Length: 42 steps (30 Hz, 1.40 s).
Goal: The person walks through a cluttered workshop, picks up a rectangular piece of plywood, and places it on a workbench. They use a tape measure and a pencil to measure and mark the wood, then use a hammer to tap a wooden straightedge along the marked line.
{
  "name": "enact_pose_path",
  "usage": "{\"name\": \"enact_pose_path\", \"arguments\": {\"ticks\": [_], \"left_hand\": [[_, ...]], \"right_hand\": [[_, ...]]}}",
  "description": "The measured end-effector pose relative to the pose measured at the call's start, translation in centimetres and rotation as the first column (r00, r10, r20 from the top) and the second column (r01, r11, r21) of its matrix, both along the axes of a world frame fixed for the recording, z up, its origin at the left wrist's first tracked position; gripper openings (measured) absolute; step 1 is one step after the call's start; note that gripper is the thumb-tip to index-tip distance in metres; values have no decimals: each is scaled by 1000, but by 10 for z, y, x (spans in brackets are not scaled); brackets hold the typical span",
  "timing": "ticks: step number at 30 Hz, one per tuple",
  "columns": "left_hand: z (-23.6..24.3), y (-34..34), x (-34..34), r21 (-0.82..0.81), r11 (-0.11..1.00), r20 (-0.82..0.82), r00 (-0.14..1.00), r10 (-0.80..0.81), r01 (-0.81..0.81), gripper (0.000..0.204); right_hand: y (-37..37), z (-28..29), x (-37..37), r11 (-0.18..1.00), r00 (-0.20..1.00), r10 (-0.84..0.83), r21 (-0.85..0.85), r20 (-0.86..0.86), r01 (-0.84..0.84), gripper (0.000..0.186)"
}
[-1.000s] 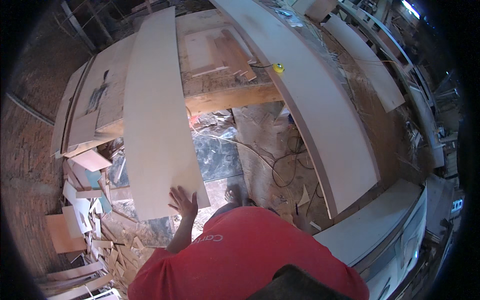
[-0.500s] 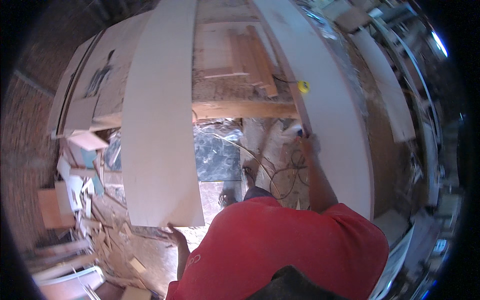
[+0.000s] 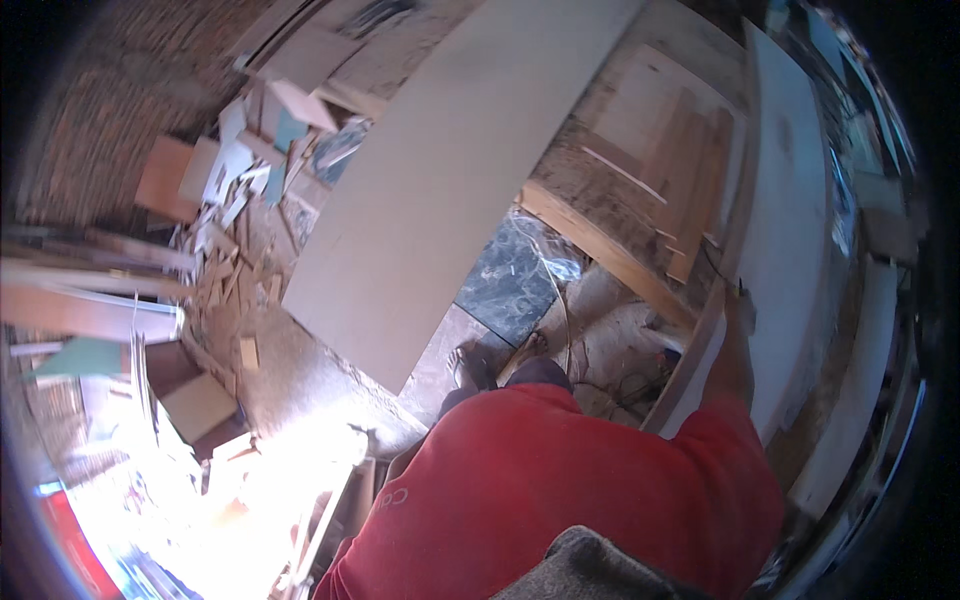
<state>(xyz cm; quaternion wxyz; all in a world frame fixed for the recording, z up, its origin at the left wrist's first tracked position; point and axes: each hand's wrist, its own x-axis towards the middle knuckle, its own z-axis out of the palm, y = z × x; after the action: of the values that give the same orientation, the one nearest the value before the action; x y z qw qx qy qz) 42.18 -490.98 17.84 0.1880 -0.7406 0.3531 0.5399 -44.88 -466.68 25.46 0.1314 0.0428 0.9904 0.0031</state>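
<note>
right hand, grip unclear

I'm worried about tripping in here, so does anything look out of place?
Yes. Wood scraps lie jumbled on the floor to the left, some across one another, which looks untidy. The left panel also juts well past the bench edge. Glare hides much of the lower left.

Misc. wood scraps on flr, nr brn wall.

Gap between boards, beam across
</note>
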Motion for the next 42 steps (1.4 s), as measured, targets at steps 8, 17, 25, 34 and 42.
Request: {"name": "enact_pose_path", "arguments": {"ticks": [8,17,25,34,42], "left_hand": [[-9,29,-22,187,982,-160,987,7,24,96],[-35,22,37,436,898,-333,937,106,54,97],[-63,-23,226,111,988,-252,959,130,-105,90],[-19,-91,327,-614,709,-233,938,256,-346,62],[-108,-69,371,-736,638,17,948,-319,228,57]], "right_hand": [[6,-18,16,971,984,97,-203,-150,-127,79],[-54,-109,175,403,550,424,-394,-720,-826,71],[-253,56,518,56,759,386,-834,525,549,31],[-370,74,643,418,563,523,-768,640,485,36],[-517,49,728,526,334,684,-756,649,390,32]]}}
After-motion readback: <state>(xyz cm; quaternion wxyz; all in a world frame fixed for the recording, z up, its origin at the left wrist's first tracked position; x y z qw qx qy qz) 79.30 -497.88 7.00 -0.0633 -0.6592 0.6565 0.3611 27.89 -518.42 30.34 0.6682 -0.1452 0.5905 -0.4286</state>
